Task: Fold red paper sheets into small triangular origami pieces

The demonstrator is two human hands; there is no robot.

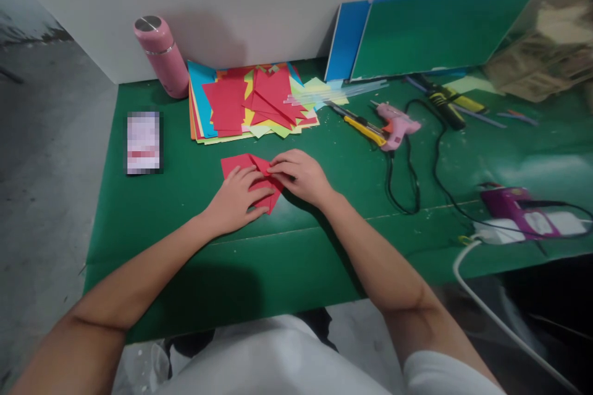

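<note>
A partly folded sheet of red paper [234, 165] lies on the green table, with raised creases and a pointed lower end. My left hand [236, 199] rests flat across it, fingers spread and pressing it down. From the other side my right hand [299, 176] pinches a folded edge of the same paper between thumb and fingertips. Part of the sheet is hidden under my left fingers. Just behind it sits a pile of coloured paper [201, 111], with loose red pieces [229, 99] on top.
A pink bottle [162, 55] stands at the back left, near a blurred-out flat object [143, 142]. To the right lie glue sticks [352, 91], a yellow utility knife [365, 131], a pink glue gun [393, 126] with its cord, pliers [445, 105] and a power strip [500, 231].
</note>
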